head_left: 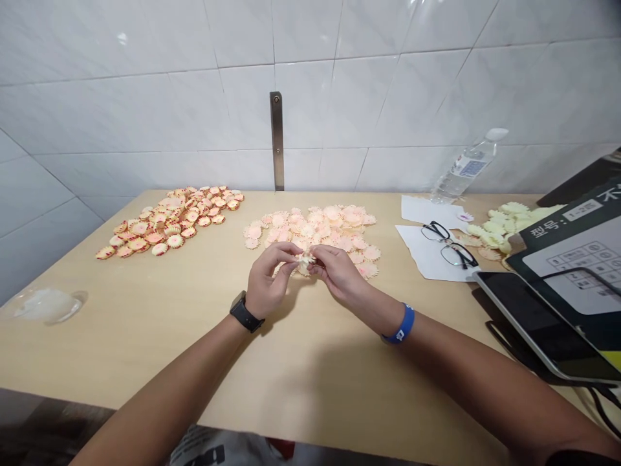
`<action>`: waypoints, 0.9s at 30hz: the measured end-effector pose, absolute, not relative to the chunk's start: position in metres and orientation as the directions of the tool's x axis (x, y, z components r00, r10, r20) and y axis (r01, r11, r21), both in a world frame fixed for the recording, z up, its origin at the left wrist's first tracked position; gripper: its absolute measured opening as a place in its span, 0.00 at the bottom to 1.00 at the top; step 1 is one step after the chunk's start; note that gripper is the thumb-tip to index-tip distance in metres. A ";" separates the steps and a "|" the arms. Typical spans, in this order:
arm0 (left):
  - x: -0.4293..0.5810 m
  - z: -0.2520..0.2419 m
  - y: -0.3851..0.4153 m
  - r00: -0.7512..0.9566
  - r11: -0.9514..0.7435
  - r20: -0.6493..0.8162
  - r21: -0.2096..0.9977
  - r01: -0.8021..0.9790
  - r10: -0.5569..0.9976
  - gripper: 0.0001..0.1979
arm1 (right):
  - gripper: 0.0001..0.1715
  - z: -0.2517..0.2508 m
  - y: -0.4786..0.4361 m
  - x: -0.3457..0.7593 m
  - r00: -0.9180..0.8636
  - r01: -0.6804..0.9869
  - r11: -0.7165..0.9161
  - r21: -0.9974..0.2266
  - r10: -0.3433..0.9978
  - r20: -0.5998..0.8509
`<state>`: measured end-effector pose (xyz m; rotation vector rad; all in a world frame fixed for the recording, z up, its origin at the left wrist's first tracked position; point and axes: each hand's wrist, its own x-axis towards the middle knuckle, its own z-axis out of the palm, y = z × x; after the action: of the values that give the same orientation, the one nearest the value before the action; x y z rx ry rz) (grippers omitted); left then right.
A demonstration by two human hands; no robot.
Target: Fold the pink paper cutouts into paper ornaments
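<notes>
Left hand (268, 280) and right hand (337, 270) pinching a frilled flower piece (305, 262) above a wooden tabletop (145, 323)

Toward the tabletop's back edge, a heap of red-rimmed scalloped discs (169, 220) lay left of centre and a heap of pale pink discs (320, 233) lay mid-table. Just in front of the pale heap, both hands were drawn close, fingertips pressed on the piece, their exact grip partly hidden. The work in hand looked like shaping, and the soft layers seemed to call for a light, steady pinch
</notes>
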<state>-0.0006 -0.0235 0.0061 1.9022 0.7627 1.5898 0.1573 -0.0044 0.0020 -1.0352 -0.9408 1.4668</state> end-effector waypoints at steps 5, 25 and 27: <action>-0.003 0.010 -0.016 0.092 -0.487 0.488 0.873 -0.029 0.868 0.07 | 0.14 -0.002 0.000 0.162 -0.044 -0.322 -0.130 -0.938 0.991 -0.123; -0.020 -0.003 0.012 -0.041 -0.264 0.285 0.927 0.268 0.958 0.11 | 0.23 -0.026 -0.004 0.155 -0.234 -0.217 -0.106 -0.970 0.971 -0.054; -0.018 -0.001 0.009 -0.005 -0.339 0.361 0.883 0.325 0.933 0.10 | 0.24 -0.025 -0.004 0.155 -0.232 -0.213 -0.109 -0.971 0.971 -0.059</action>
<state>-0.0181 0.0087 -0.0011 1.6991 1.3067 1.3577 0.1554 -0.0040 -0.0254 -0.9833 -1.1554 1.5358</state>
